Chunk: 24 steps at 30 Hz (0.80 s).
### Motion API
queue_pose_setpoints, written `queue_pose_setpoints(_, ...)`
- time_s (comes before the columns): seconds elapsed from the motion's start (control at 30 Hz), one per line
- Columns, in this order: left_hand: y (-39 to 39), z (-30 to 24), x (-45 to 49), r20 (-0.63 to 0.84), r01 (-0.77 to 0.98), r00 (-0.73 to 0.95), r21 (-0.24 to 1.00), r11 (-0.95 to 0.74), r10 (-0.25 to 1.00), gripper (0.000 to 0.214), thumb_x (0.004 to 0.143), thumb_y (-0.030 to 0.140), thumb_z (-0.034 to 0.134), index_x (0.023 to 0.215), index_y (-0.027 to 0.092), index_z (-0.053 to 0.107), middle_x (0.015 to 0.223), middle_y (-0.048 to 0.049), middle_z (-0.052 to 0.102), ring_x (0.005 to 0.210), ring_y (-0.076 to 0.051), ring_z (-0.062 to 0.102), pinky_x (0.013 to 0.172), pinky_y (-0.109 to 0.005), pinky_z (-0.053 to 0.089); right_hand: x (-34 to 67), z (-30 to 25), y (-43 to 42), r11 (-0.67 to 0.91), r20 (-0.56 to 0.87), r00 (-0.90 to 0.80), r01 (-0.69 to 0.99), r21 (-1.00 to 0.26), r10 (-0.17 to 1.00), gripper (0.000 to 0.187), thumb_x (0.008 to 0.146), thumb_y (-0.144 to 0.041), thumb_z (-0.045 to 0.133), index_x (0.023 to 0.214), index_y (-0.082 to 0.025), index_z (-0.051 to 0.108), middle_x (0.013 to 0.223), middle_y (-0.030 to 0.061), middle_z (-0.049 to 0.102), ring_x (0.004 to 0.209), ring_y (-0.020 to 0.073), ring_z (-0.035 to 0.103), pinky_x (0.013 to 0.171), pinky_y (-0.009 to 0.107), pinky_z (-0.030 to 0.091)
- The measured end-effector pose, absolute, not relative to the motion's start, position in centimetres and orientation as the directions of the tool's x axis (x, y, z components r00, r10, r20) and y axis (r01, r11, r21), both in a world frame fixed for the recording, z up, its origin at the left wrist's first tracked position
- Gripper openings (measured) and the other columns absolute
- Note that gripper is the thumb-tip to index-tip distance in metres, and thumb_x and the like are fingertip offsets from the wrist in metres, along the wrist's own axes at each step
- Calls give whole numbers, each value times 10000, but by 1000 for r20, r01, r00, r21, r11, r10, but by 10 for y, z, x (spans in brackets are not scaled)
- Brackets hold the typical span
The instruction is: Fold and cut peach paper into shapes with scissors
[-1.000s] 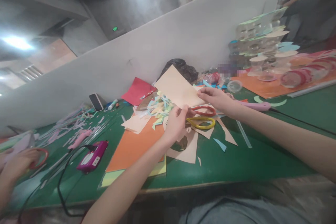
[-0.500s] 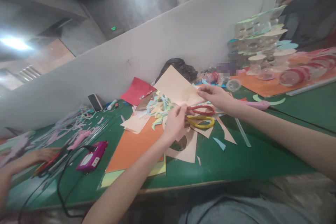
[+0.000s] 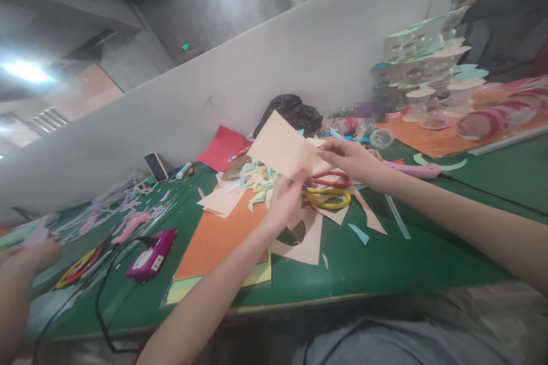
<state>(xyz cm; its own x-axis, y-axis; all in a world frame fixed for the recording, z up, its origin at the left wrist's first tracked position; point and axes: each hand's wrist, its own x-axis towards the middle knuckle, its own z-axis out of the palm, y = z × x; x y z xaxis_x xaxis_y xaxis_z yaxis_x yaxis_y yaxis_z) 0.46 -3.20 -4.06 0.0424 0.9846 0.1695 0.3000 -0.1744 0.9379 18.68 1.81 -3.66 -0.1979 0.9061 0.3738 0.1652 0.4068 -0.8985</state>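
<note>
A cream sheet of paper (image 3: 278,142) is raised in front of me above the pile of scraps. My right hand (image 3: 342,158) pinches its right edge between thumb and fingers. My left hand (image 3: 289,197) is closed at the sheet's lower edge, thumb on top. Just right of my left fingers lie scissors (image 3: 329,199) with one red and one yellow handle loop; their blades are hidden. Beneath my hands are cream offcuts (image 3: 306,242) and pale green and blue paper strips (image 3: 257,177). Orange sheets (image 3: 218,245) lie under my left forearm.
A pink glue gun (image 3: 413,170) with a cord lies right. At left are a purple power box (image 3: 152,256), another person's hand (image 3: 45,254) and a second pair of scissors (image 3: 79,268). A phone (image 3: 156,167) leans on the partition. Plastic cups (image 3: 428,91) stand far right.
The cream sheet has tilted and come slightly down and left, its lower edge now at my left fingers. The other person's hand has left the scissors at left.
</note>
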Motion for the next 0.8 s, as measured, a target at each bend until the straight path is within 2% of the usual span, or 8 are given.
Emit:
queue_pose_setpoints(0.13,-34,-37,5,216,332,73,915,-228,974,447,904,459,535,624,157,709,707,-75,725,671,-163,608,755,-300,474,188,-35,17,398,367,-196,153,-905,909,216,810,-419,613,784,-205,593,696,-20,510,628,133,461,612,284,376)
queue_pose_setpoints(0.23,-33,-38,7,249,303,44,920,-250,968,357,859,412,593,639,156,709,723,-75,731,726,-182,633,795,-316,481,190,-32,14,361,336,-170,148,-921,926,225,823,-430,638,841,-206,645,779,9,613,735,168,563,696,303,444)
queue_pose_setpoints(0.3,-31,-38,8,271,180,0,947,-267,963,238,809,380,654,746,163,729,798,-61,746,799,-190,651,808,-314,486,192,-29,12,321,303,-144,120,-939,942,304,853,-496,627,909,-203,680,874,37,678,848,198,621,791,324,483)
queue_pose_setpoints(0.37,-29,-37,8,264,-20,-46,964,-265,963,209,769,368,706,870,186,729,855,-36,747,825,-175,654,795,-295,491,194,-26,12,284,277,-133,36,-958,952,442,876,-612,573,938,-191,690,930,67,705,907,212,649,859,342,505)
queue_pose_setpoints(0.47,-26,-35,7,177,-255,-69,948,-188,982,208,751,368,753,818,177,703,748,-11,701,722,-123,624,730,-248,484,192,-28,12,269,277,-178,-65,-961,944,557,856,-709,541,946,-181,694,951,100,714,926,218,663,885,352,528)
queue_pose_setpoints(0.6,-27,-35,8,105,-303,-38,947,-111,994,302,799,401,735,676,133,672,687,-26,663,651,-85,574,707,-220,472,181,-39,10,292,283,-333,-23,-956,899,436,785,-608,693,958,-208,689,976,67,722,954,219,671,857,351,546)
queue_pose_setpoints(0.7,-32,-38,14,170,-298,14,941,-159,985,328,791,421,750,676,132,646,654,-3,616,609,-71,527,658,-211,451,173,-48,6,279,231,-443,44,-959,866,381,760,-537,750,929,-206,666,963,57,733,913,216,683,838,358,547)
queue_pose_setpoints(0.8,-36,-41,19,214,-312,35,930,-193,976,317,778,434,768,747,155,620,647,29,576,579,-67,498,603,-210,422,170,-53,3,258,189,-458,93,-962,869,385,776,-537,747,953,-206,663,953,74,738,859,223,685,783,367,553)
